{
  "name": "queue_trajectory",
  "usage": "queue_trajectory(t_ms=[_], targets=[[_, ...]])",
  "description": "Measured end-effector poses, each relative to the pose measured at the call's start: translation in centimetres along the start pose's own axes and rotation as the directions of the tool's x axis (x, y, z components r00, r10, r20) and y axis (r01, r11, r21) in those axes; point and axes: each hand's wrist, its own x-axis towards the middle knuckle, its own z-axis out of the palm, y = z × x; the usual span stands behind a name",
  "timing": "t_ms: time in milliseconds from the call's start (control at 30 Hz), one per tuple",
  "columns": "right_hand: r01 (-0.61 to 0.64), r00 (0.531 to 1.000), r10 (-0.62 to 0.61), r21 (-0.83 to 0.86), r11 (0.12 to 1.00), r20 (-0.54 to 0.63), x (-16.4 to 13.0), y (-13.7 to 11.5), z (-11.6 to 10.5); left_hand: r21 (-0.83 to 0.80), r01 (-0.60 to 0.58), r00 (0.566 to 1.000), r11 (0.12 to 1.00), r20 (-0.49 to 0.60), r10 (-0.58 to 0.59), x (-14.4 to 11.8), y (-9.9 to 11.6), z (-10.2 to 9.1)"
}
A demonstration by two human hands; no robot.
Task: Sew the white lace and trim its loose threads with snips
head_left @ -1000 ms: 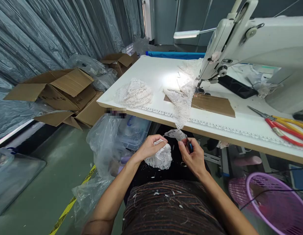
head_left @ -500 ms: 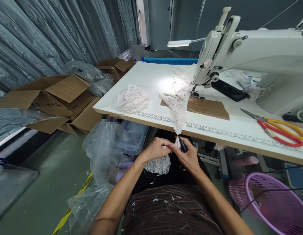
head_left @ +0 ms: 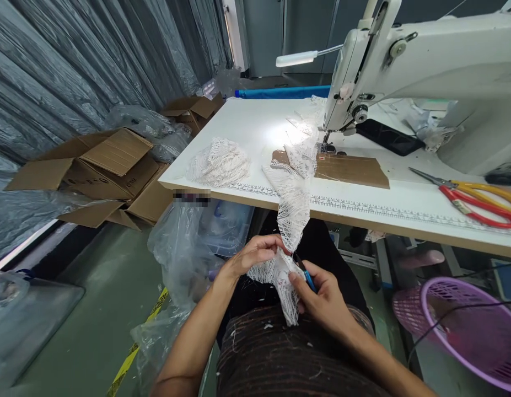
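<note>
A strip of white lace hangs from the sewing machine's needle area over the table's front edge down to my lap. My left hand pinches the lace where it bunches below the table. My right hand holds a small blue-handled thread snipper and also presses a fold of the lace with its thumb. The white sewing machine stands on the white table, with a brown cardboard piece under its foot.
A heap of lace lies on the table's left part. Red and yellow scissors lie at the right, a black phone behind the machine. A purple basket stands on the floor at right, plastic bags and open cardboard boxes at left.
More lace has been drawn down off the table into my lap. Both hands have dropped lower and come together on the bunched lace.
</note>
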Motion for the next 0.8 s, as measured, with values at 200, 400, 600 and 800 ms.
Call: queue_trajectory(t_ms=[200, 400, 600, 800], targets=[[0.003, 0.998, 0.006, -0.143, 0.990, 0.064, -0.2, 1.0, -1.0, 0.049, 0.100, 0.986, 0.994, -0.137, -0.093, -0.3, -0.5, 2.0], [0.090, 0.996, -0.089, -0.349, 0.933, 0.018, 1.2, 1.7, -3.7, -0.053, 0.150, 0.967, 0.987, -0.199, -0.157, -0.6, -0.7, 1.7], [0.218, 0.975, -0.208, -0.451, 0.865, 0.073, 3.7, 1.1, -4.3, -0.018, 0.162, 0.955, 0.987, -0.250, -0.162, -0.7, 0.0, 1.8], [0.353, 0.936, -0.291, -0.510, 0.785, 0.199, 4.9, 0.4, -3.8, 0.016, 0.156, 0.952, 0.988, -0.268, -0.147, -0.5, 0.0, 2.1]])
